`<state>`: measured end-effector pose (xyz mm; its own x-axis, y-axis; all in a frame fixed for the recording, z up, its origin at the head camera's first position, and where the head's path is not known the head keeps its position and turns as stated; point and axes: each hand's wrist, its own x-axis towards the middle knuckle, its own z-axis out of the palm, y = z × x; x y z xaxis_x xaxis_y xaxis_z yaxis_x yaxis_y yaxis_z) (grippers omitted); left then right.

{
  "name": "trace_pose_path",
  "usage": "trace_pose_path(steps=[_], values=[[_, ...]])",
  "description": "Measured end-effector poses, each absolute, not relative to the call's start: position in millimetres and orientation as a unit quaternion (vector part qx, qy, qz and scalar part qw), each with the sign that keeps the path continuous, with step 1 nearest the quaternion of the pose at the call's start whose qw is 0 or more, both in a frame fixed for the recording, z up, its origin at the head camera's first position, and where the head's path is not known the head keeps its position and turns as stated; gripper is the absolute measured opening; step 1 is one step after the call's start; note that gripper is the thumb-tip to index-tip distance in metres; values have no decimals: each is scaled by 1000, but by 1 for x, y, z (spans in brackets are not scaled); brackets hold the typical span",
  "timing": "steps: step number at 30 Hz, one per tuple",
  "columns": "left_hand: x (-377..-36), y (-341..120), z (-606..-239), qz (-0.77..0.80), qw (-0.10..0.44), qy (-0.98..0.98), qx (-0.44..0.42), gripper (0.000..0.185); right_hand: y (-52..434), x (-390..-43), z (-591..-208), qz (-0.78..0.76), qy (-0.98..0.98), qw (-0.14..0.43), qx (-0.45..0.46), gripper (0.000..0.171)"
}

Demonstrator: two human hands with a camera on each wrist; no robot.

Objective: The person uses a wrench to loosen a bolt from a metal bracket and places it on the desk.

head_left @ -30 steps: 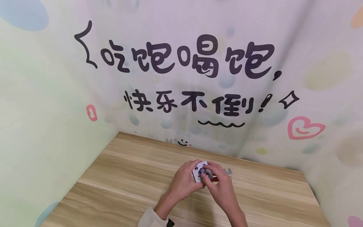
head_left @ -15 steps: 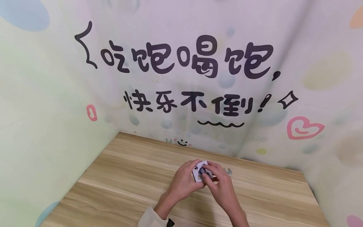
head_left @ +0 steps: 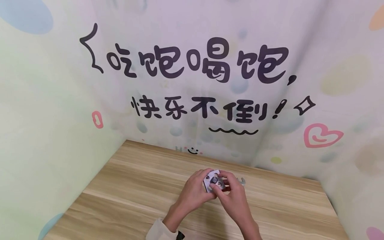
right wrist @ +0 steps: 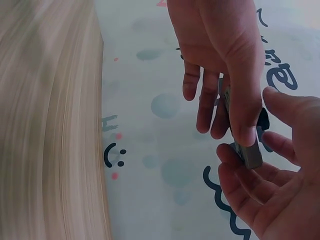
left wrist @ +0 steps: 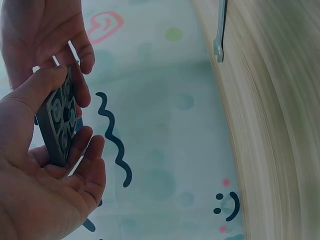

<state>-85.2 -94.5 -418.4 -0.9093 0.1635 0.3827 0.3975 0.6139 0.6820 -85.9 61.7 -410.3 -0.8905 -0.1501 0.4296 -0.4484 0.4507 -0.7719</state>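
Your left hand (head_left: 194, 189) has the square metal plate (head_left: 208, 182) by one side, thumb on one edge and fingers bent under the other, so hardly open at all. Your right hand (head_left: 235, 194) is closed in on the opposite side, thumb on the face right by the dark knob (head_left: 214, 180) in the middle, fingers going round the edge; some are hidden, so can't tell how tight that is. You've got the plate tilted up off the table (head_left: 126, 190), round holes showing around the knob. There's a grey wrench (head_left: 242, 181) lying just past your right hand, partly hidden by it. Pale sleeve (head_left: 160, 230) on your left arm. Behind all that, the wall (head_left: 180, 83) has big black lettering and a pink heart (head_left: 323, 135).
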Motion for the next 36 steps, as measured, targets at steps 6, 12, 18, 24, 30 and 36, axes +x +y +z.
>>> trace_pose_path(steps=[6,12,18,24,30,36], values=[[-86,-94,-418,-406,141,-889,-156,63,59,-85,-409,486,-841,166,171,25],[-85,-93,-417,-405,141,-890,-155,63,60,-85,-409,482,-839,177,180,21],[-85,-93,-417,-405,139,-891,-154,64,61,-86,-411,477,-834,192,202,19],[-85,-94,-418,-406,145,-888,-158,63,63,-86,-411,477,-831,192,213,20],[-85,-94,-418,-410,148,-885,-162,63,64,-85,-409,474,-837,177,209,20],[-84,-94,-418,-411,149,-885,-160,62,65,-86,-410,472,-838,174,209,21]])
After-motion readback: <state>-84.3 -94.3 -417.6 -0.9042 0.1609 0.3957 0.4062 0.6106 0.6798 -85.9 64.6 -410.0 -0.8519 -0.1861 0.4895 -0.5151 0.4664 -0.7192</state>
